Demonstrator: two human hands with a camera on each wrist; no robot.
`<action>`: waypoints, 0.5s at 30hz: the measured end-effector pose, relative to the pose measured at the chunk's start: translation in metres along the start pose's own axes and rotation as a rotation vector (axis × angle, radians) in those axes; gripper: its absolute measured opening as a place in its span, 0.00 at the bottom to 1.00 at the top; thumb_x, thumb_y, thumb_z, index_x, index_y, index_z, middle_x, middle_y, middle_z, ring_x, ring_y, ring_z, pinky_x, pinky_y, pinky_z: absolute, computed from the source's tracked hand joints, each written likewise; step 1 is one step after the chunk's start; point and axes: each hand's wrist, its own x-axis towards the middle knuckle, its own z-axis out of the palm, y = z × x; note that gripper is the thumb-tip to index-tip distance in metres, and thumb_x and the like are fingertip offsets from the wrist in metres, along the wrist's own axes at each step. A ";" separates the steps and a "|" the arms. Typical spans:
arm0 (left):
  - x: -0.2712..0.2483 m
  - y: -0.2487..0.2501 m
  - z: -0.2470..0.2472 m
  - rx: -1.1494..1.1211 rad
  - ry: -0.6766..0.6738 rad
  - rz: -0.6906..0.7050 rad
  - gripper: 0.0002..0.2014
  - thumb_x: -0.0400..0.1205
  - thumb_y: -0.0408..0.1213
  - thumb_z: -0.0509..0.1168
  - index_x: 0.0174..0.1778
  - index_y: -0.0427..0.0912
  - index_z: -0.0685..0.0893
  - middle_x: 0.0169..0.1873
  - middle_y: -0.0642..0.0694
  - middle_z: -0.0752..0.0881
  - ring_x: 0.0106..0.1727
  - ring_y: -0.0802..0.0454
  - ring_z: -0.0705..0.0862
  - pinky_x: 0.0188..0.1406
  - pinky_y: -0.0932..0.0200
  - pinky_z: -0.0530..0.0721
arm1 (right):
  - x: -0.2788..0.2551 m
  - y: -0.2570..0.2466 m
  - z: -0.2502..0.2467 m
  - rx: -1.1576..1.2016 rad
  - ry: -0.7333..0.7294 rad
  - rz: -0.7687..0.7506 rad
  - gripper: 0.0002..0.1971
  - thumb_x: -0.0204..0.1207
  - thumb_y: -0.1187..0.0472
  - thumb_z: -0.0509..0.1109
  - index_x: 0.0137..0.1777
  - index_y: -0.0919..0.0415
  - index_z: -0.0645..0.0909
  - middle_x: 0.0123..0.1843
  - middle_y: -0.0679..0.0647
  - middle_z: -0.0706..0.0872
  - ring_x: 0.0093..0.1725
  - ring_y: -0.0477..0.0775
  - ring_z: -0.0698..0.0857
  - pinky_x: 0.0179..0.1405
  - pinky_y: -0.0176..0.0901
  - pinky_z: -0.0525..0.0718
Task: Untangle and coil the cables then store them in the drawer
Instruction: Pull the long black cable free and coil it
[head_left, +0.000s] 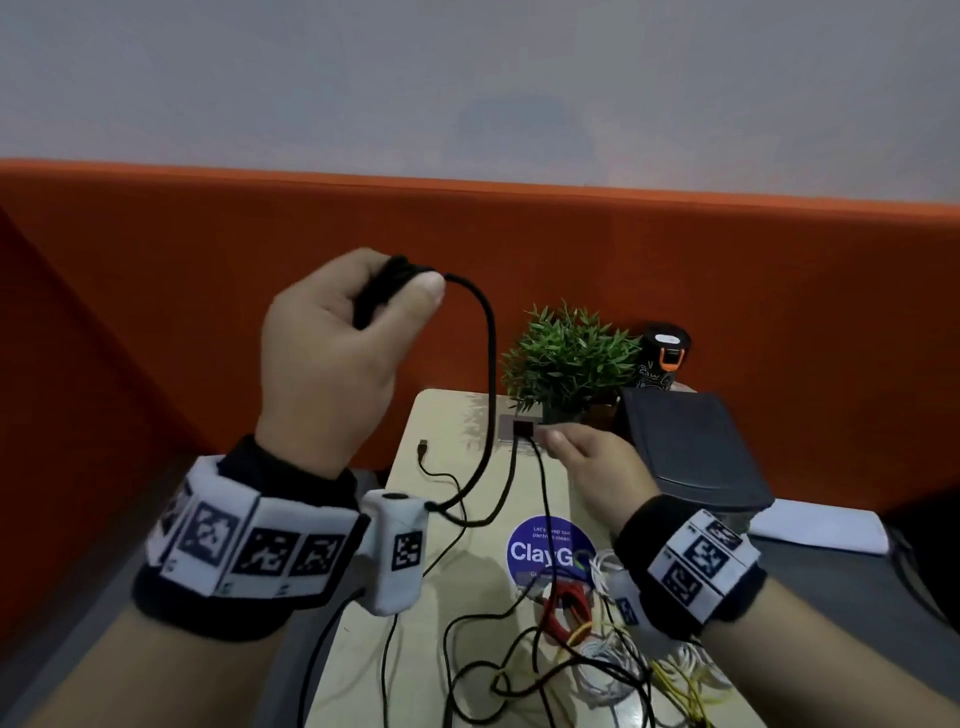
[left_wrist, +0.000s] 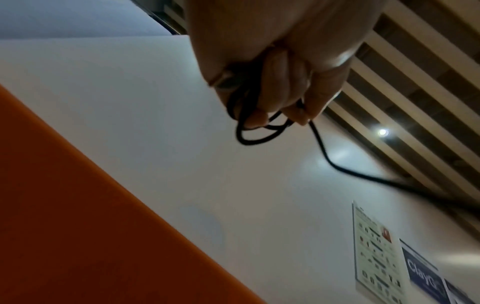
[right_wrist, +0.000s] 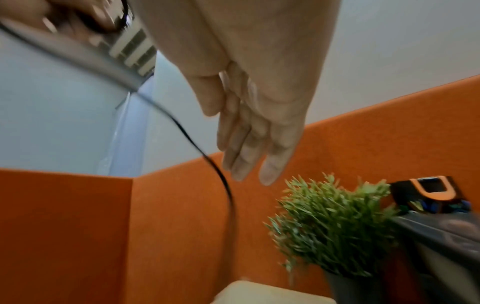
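Left hand (head_left: 332, 343) was raised, fingers curled round a coiled black cable (head_left: 491, 364) trailing down to the worktop (head_left: 441, 415), while right hand (head_left: 592, 462) hovered flat-fingered, holding nothing, above the tangled cables (head_left: 597, 639).

Both hands are bare, with no gloves or rings. Behind the fingers of the left hand (head_left: 332, 353), a black cuff (head_left: 291, 457) circles the wrist. Behind that cuff sits a wristband (head_left: 244, 545) of white padded panels edged in black; each panel carries a black-and-white square code marker. A white camera pod (head_left: 397, 551) with one marker and a dark button on top hangs from its inner side. The right hand (head_left: 597, 467) wears a matching wristband (head_left: 696, 561).
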 end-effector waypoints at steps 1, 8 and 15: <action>0.000 -0.005 0.005 0.071 -0.016 -0.023 0.11 0.78 0.46 0.68 0.33 0.45 0.84 0.22 0.45 0.78 0.24 0.57 0.73 0.22 0.63 0.68 | -0.006 -0.007 -0.002 0.102 -0.008 -0.041 0.18 0.85 0.49 0.56 0.65 0.53 0.83 0.60 0.46 0.87 0.63 0.45 0.82 0.68 0.46 0.77; -0.008 -0.030 0.040 -0.003 -0.142 -0.441 0.18 0.81 0.44 0.64 0.26 0.43 0.77 0.15 0.50 0.70 0.20 0.50 0.68 0.26 0.53 0.68 | -0.036 -0.054 -0.009 0.530 -0.186 -0.252 0.20 0.78 0.42 0.65 0.68 0.44 0.78 0.59 0.44 0.88 0.62 0.38 0.83 0.67 0.41 0.76; -0.014 -0.024 0.050 -0.652 -0.315 -0.717 0.12 0.81 0.39 0.62 0.37 0.34 0.80 0.12 0.54 0.59 0.13 0.56 0.55 0.23 0.57 0.66 | -0.025 -0.051 -0.008 0.227 0.138 -0.310 0.18 0.79 0.54 0.69 0.67 0.42 0.74 0.61 0.41 0.77 0.61 0.35 0.77 0.62 0.37 0.78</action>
